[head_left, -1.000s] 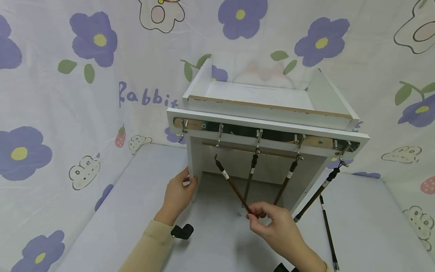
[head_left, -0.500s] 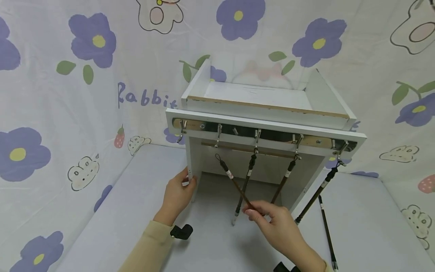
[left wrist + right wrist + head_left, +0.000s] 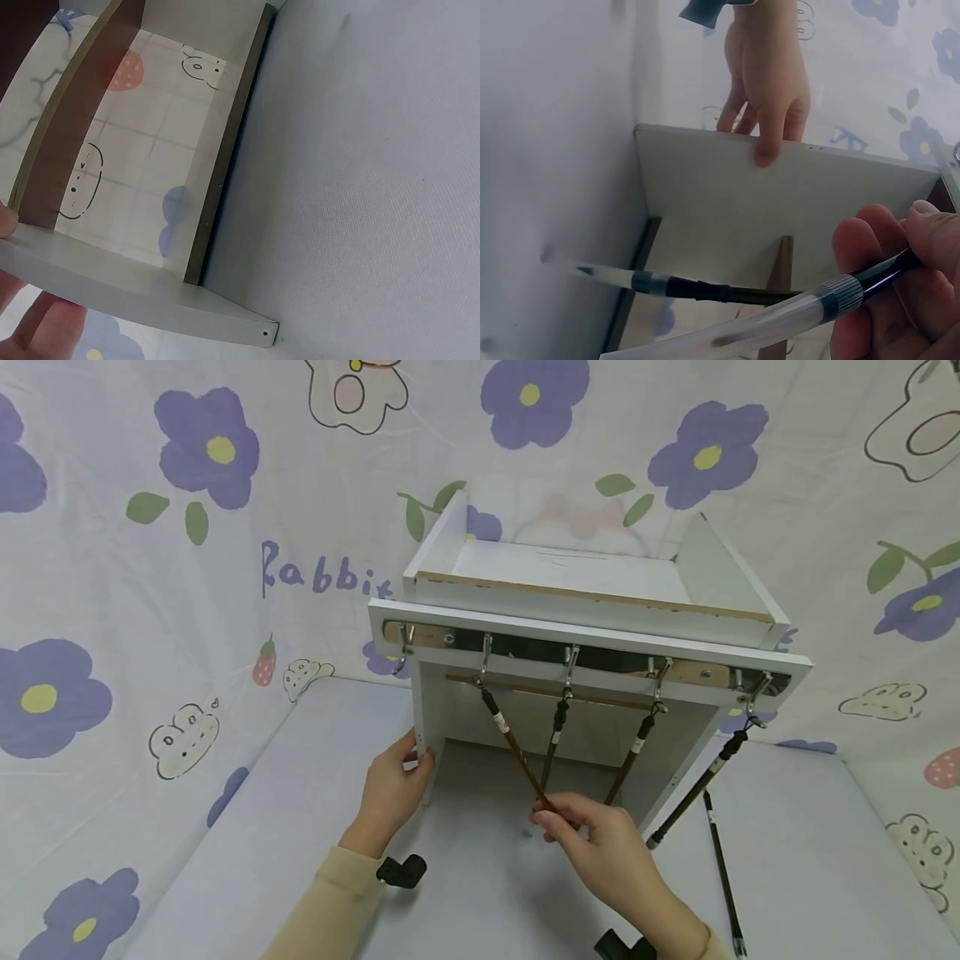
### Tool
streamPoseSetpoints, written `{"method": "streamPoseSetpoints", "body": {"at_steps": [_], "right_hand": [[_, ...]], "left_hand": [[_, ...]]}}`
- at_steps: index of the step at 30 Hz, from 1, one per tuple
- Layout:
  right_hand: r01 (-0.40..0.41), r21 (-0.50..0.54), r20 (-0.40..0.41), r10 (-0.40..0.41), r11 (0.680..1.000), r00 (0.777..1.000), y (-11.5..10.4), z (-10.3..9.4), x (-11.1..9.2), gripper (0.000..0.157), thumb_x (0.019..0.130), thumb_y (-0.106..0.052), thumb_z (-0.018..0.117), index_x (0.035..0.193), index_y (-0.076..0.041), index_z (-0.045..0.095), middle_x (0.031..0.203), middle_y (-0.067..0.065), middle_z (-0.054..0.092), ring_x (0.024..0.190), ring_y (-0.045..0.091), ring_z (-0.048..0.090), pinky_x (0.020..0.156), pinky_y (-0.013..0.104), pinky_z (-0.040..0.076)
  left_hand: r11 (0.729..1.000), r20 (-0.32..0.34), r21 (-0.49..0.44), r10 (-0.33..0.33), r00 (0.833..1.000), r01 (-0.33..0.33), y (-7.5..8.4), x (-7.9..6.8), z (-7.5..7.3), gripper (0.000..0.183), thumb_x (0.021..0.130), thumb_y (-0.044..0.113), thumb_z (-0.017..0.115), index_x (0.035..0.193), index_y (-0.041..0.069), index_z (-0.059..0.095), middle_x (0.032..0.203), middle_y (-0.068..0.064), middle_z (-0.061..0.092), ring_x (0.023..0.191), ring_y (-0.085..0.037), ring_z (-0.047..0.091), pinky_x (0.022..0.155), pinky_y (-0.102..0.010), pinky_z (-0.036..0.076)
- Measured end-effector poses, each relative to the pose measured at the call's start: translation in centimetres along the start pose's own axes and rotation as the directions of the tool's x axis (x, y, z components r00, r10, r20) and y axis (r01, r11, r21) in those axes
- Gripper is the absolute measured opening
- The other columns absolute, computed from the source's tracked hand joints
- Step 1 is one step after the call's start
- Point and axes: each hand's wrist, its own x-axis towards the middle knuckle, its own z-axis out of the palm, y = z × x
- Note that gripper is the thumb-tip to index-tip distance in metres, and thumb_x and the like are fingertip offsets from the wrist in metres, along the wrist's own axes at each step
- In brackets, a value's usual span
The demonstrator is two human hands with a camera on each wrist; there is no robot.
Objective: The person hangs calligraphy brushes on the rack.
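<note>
Under the second silver metal hook (image 3: 487, 656) from left, the right hand (image 3: 600, 843) pinches a slim brown-handled brush (image 3: 519, 753), apparently mid-hanging and next needing its loop (image 3: 481, 686) securely seated, while the left hand (image 3: 392, 797) grips the flat white side panel (image 3: 420, 702).

held brush (image 3: 516, 750) | raised | top end (image 3: 490, 702) earlier below second hook (image 3: 486, 653) from left, now at its tip
</note>
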Motion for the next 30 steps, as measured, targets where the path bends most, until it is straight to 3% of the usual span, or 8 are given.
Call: {"method": "streamPoseSetpoints", "body": {"at_steps": [11,17,30], "right_hand": [[-0.078,0.034,0.027,0.077,0.996,0.997,-0.28,-0.09,0.03,0.010,0.092,-0.029,0.066,0.100,-0.027,0.072,0.081,-0.022,0.068,0.070,0.006,0.063,0.042,0.024,0.040],[-0.073,0.028,0.023,0.073,0.997,0.997,-0.41,-0.01,0.02,0.010,0.092,-0.027,0.067,0.099,-0.033,0.071,0.082,-0.022,0.068,0.069,0.005,0.064,0.041,0.024,0.039],[-0.086,0.015,0.002,0.086,0.996,0.996,-0.73,0.05,-0.45,0.008,0.090,-0.032,0.068,0.098,-0.032,0.071,0.078,-0.023,0.067,0.067,0.006,0.064,0.043,0.025,0.043]], "left_hand": [[1.000,-0.003,0.005,-0.002,1.000,0.002,-0.03,0.04,0.11,0.050,0.098,0.028,0.057,0.146,0.021,0.046,0.133,-0.007,0.057,0.108,-0.026,0.061,0.080,-0.041,0.056],[1.000,0.000,-0.002,-0.011,1.000,0.011,0.02,0.01,0.04,0.050,0.098,0.029,0.057,0.146,0.022,0.046,0.133,-0.007,0.057,0.108,-0.025,0.062,0.080,-0.040,0.056],[1.000,0.003,-0.004,-0.015,1.000,0.015,0.05,-0.01,0.03,0.050,0.098,0.029,0.056,0.146,0.021,0.045,0.133,-0.006,0.057,0.109,-0.025,0.061,0.080,-0.040,0.056]]}}
